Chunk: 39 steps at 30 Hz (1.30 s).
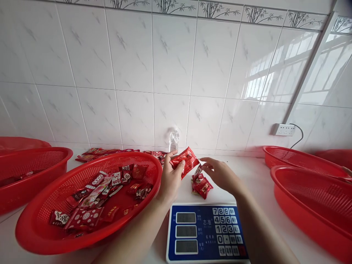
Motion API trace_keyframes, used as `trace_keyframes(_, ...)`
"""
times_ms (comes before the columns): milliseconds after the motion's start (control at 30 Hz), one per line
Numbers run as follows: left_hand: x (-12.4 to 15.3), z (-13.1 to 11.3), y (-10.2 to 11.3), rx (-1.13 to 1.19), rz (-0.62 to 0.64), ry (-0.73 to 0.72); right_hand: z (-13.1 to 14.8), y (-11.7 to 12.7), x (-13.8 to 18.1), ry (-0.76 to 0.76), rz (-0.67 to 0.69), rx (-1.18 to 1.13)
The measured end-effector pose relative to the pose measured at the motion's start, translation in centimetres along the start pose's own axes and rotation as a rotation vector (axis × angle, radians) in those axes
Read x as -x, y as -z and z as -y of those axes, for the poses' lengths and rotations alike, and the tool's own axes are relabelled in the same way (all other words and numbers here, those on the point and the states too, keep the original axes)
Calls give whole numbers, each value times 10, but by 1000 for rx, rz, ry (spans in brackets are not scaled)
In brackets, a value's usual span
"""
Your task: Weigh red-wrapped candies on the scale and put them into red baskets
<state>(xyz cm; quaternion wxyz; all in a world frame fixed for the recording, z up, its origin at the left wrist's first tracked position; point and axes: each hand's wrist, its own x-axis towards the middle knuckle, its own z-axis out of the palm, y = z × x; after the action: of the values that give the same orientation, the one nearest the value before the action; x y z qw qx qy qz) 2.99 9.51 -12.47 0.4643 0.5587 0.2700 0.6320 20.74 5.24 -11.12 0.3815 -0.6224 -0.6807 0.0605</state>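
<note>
Pale tiled wall (176,66) across the far side, above a white counter (253,176); on it, a large red basket (35,231) of wrapped packets stands at left and another red basket (308,220) at right. Between them, at the near edge, sits a blue scale panel (206,234). Two bare hands meet beyond it: the left hand (171,178) has its fingers closed round a glossy red packet (189,160), its long axis slanting up toward far right. The right hand (221,174) is just right of it, fingers loosely curled, their tips close to the packet's right end and to a small packet (197,172); whether they grip either cannot be told. Lowest and nearest, a little pile of red packets (204,186) lies under the gap between the hands
</note>
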Motion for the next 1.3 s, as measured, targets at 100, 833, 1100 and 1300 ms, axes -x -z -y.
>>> trace_keyframes(100,3,-1,-2,-25,36,2,4,3,1,-2,-44,-142)
trace_keyframes(833,12,-7,7,-955,550,-299,14,1,6,-41,85,26)
trace_keyframes(1100,13,-13,8,-1439,565,-240,10,-2,8,2,347,316)
trace_keyframes(1300,13,-12,8,-1540,530,-259,9,-7,6,1,337,346)
